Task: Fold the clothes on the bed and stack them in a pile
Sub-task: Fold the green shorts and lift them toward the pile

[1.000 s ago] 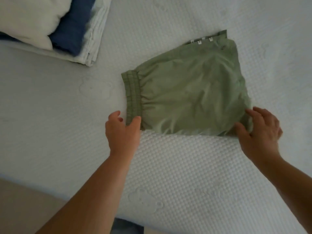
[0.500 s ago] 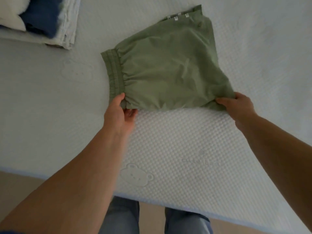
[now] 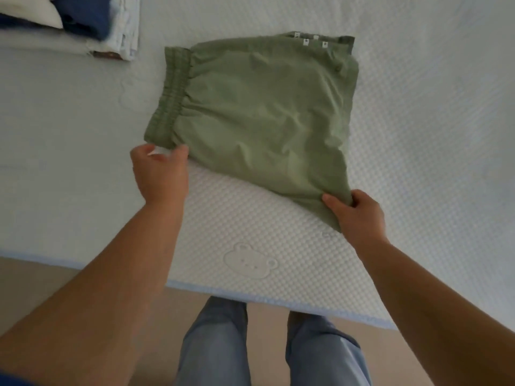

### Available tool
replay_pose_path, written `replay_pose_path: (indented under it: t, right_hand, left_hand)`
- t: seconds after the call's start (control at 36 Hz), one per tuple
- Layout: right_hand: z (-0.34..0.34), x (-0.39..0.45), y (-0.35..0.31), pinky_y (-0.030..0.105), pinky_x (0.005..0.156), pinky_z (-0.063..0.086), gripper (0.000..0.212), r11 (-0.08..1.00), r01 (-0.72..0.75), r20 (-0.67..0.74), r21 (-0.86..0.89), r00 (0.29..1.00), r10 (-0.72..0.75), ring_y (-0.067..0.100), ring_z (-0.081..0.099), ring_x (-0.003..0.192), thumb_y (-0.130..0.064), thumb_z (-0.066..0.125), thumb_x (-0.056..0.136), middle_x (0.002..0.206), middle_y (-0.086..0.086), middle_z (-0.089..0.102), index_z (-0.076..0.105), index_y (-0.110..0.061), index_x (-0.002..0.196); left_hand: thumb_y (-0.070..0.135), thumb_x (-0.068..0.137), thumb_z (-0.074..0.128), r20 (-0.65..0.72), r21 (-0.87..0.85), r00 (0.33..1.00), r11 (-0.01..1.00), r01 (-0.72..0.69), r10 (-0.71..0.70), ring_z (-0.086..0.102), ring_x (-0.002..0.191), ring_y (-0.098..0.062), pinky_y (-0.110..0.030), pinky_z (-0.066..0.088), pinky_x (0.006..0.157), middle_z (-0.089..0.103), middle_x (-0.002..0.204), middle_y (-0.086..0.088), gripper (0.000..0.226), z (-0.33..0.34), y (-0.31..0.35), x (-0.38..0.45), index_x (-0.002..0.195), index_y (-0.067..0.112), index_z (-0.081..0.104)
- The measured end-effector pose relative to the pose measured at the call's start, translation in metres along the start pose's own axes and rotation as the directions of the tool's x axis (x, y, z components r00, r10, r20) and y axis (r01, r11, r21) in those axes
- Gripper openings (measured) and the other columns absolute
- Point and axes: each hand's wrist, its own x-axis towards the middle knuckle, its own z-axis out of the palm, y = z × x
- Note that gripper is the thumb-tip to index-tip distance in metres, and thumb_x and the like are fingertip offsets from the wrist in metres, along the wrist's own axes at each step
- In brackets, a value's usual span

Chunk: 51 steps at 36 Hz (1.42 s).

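Lying flat near the middle of the frame, the green shorts (image 3: 259,118) are already folded once, leg over leg, with the elastic waistband toward the left and the hem with its small white tags toward the upper right. They rest on the white quilted bed (image 3: 418,135), close to its near edge. The right hand (image 3: 359,215) pinches the lower right corner of the shorts, thumb on top and the other fingers curled under the cloth, so it is closed on the fabric. The left hand (image 3: 160,171) sits at the lower end of the waistband; its fingers are loosely curled and touch the cloth edge, but whether they actually grip it cannot be told, as motion blur hides the contact.

In the upper left of the frame a stack of folded clothes (image 3: 111,26) waits, with blue, white and pale pieces, well apart from the shorts. That suggests several garments are finished. What seems left for this piece is one more fold to make it compact, then a carry to the stack. No other loose clothes show within view, so this may be among the last items, though the rest of the bed is out of sight.
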Motion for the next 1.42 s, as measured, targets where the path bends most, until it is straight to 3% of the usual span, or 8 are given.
replay_pose_path:
  t: [0.14, 0.31, 0.53, 0.61, 0.83, 1.0, 1.19, 1.42]
  right_hand:
    - [-0.009, -0.003, -0.008, 0.040, 0.082, 0.047, 0.036, 0.981, 0.122, -0.163, -0.154, 0.976, -0.147, 0.025, 0.054, 0.094, -0.049, 0.065, 0.078, 0.098, 0.004, 0.054, 0.056, -0.015, 0.074]
    - [-0.021, 0.002, -0.022, 0.021, 0.046, 0.036, 0.041, 0.985, 0.172, -0.092, -0.014, 0.981, -0.173, 0.006, 0.044, 0.047, -0.047, 0.061, 0.083, 0.052, -0.007, 0.047, 0.050, -0.016, 0.058]
    - [-0.027, 0.024, -0.031, 0.022, 0.066, 0.052, 0.024, 0.893, 0.107, 0.058, 0.437, 0.987, -0.147, 0.008, 0.067, 0.073, -0.042, 0.060, 0.084, 0.074, -0.006, 0.071, 0.070, -0.023, 0.073]
    - [-0.027, 0.032, -0.024, 0.032, 0.075, 0.052, 0.013, 0.800, 0.040, 0.125, 0.599, 0.982, -0.143, 0.019, 0.069, 0.086, -0.016, 0.055, 0.085, 0.085, 0.001, 0.073, 0.068, -0.015, 0.085]
    - [-0.005, 0.030, -0.009, 0.009, 0.065, 0.046, 0.024, 0.920, 0.203, 0.196, 0.335, 0.940, -0.279, -0.005, 0.065, 0.079, -0.031, 0.072, 0.078, 0.087, -0.019, 0.070, 0.059, -0.040, 0.096]
    - [-0.011, 0.030, -0.007, 0.022, 0.057, 0.052, 0.021, 0.956, 0.161, 0.181, 0.246, 0.961, -0.209, 0.016, 0.059, 0.060, -0.030, 0.072, 0.077, 0.076, 0.002, 0.067, 0.069, -0.013, 0.089]
    - [-0.026, 0.010, 0.030, 0.016, 0.068, 0.039, 0.009, 0.969, 0.227, 0.171, 0.094, 0.956, -0.240, -0.002, 0.056, 0.080, -0.036, 0.074, 0.075, 0.085, -0.014, 0.062, 0.065, -0.031, 0.074]
    - [-0.033, 0.002, 0.054, 0.014, 0.055, 0.041, 0.037, 0.960, -0.019, 0.246, 0.280, 0.968, -0.053, 0.005, 0.049, 0.054, -0.048, 0.065, 0.078, 0.058, -0.006, 0.057, 0.065, -0.017, 0.058]
  left_hand:
    - [0.014, 0.069, 0.074, 0.518, 0.017, 0.628, 0.727, -0.687, 0.581, 0.058, 0.083, -0.024, -0.025, 0.040, 0.076, 0.061, 0.090, -0.004, 0.032, 0.017, -0.011, -0.085, 0.100, 0.010, 0.066]
    - [0.055, 0.063, 0.075, 0.815, 0.054, 0.259, 0.377, -0.925, 0.519, 0.044, 0.117, -0.022, -0.035, 0.031, 0.097, 0.049, 0.125, -0.002, 0.086, 0.064, -0.003, -0.110, 0.136, 0.024, 0.043]
    - [0.032, 0.087, 0.058, 0.805, 0.041, 0.403, 0.636, -0.770, 0.435, 0.060, 0.084, -0.030, -0.028, 0.031, 0.060, 0.062, 0.078, -0.009, 0.026, 0.101, 0.031, -0.096, 0.065, 0.018, 0.055]
    - [0.035, 0.094, 0.049, 0.809, 0.037, 0.506, 0.832, -0.553, 0.300, 0.059, 0.098, -0.023, -0.024, 0.038, 0.075, 0.067, 0.106, -0.009, 0.030, 0.107, 0.045, -0.086, 0.096, 0.012, 0.069]
    - [0.020, 0.099, 0.038, 0.839, 0.015, 0.506, 0.921, -0.389, 0.200, 0.053, 0.106, -0.031, -0.030, 0.030, 0.076, 0.062, 0.111, -0.020, 0.036, 0.107, 0.053, -0.085, 0.098, -0.007, 0.062]
    - [0.016, 0.095, 0.043, 0.813, -0.011, 0.547, 0.943, -0.332, 0.201, 0.048, 0.076, -0.016, -0.017, 0.037, 0.066, 0.057, 0.075, -0.003, 0.030, 0.106, 0.050, -0.082, 0.068, 0.010, 0.055]
    - [0.035, 0.072, 0.033, 0.877, 0.077, 0.421, 0.797, -0.599, 0.231, 0.052, 0.084, -0.029, -0.031, 0.037, 0.072, 0.057, 0.074, -0.004, 0.023, 0.109, 0.045, -0.097, 0.062, 0.019, 0.046]
    - [0.043, 0.078, 0.049, 0.891, 0.127, 0.198, 0.194, -0.973, 0.409, 0.026, 0.130, -0.025, -0.057, 0.019, 0.105, 0.038, 0.138, -0.002, 0.050, 0.107, 0.007, -0.123, 0.128, 0.044, 0.049]
